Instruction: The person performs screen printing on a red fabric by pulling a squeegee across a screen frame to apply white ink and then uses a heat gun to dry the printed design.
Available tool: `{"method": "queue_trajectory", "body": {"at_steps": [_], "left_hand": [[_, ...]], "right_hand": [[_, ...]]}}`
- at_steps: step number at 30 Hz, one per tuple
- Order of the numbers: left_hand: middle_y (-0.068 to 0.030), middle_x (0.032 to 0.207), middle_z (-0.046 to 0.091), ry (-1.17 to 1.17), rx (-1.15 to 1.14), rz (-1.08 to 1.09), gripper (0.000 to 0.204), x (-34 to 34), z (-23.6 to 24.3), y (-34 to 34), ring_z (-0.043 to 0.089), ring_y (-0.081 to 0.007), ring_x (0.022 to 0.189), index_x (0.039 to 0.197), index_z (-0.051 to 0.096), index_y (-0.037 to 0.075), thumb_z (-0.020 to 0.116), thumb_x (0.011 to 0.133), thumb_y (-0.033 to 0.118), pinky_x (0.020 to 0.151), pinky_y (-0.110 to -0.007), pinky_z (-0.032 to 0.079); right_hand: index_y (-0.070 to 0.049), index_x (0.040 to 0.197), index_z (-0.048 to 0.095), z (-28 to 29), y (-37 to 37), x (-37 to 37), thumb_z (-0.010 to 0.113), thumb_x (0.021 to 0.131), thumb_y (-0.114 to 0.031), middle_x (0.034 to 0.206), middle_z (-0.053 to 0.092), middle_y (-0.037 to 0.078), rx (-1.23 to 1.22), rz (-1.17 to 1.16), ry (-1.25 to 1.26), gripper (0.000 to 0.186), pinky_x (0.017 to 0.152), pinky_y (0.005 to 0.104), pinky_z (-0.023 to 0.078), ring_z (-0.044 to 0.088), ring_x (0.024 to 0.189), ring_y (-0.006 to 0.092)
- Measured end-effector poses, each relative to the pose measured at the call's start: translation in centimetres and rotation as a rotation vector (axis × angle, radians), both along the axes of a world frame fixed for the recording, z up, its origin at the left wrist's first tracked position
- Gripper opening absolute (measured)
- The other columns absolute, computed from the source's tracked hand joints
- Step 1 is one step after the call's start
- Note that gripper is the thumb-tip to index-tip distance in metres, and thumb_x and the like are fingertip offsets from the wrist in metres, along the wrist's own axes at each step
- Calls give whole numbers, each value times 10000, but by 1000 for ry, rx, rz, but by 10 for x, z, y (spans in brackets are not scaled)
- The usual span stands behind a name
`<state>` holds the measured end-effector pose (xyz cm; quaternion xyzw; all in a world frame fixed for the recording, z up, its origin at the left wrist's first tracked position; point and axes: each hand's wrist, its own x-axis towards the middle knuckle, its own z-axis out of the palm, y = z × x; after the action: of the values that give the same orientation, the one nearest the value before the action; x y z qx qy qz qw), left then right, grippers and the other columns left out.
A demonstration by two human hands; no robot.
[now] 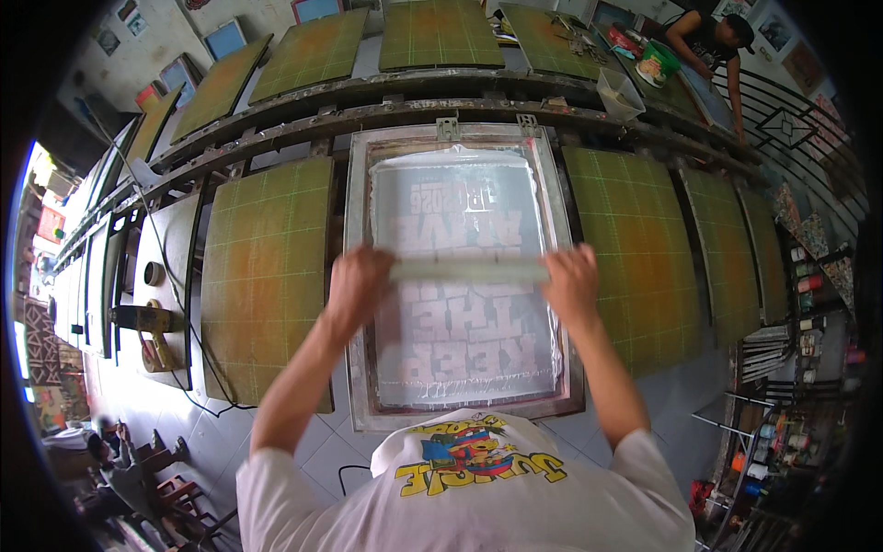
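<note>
A wooden screen printing frame lies in front of me, hinged at its far side by two metal clamps. Its mesh carries pale block lettering, and white ink edges the far end and sides. A long pale squeegee spans the mesh crosswise near its middle, slightly blurred. My left hand is closed round its left end. At the opposite end my right hand grips it too, fingers wrapped over the top. The squeegee's lower edge is not clearly visible.
Olive printing boards flank the frame, with another row beyond the rails. A yellow heat gun and its cable rest at left. Far right, a person leans over another board near a green tub. Ink-jar shelves stand right.
</note>
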<state>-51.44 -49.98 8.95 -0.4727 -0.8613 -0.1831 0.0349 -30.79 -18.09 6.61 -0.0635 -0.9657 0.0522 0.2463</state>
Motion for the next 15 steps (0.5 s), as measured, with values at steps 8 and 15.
{"method": "queue_trajectory", "body": {"at_steps": [8, 15], "left_hand": [[-148, 1015, 758, 45, -64, 162, 361, -216, -23, 141, 726, -362, 971, 1051, 806, 144, 849, 804, 403, 858, -481, 581], [-105, 983, 765, 42, 22, 125, 355, -187, -46, 128, 713, -327, 1005, 1034, 814, 164, 844, 804, 433, 890, -440, 567]], "right_hand": [[-126, 927, 727, -19, 126, -230, 869, 755, -220, 1000, 737, 53, 52, -62, -41, 242, 924, 427, 424, 685, 1022, 256], [-94, 833, 730, -37, 114, -205, 839, 754, -217, 892, 731, 85, 45, -33, -58, 182, 893, 410, 456, 696, 965, 289]]}}
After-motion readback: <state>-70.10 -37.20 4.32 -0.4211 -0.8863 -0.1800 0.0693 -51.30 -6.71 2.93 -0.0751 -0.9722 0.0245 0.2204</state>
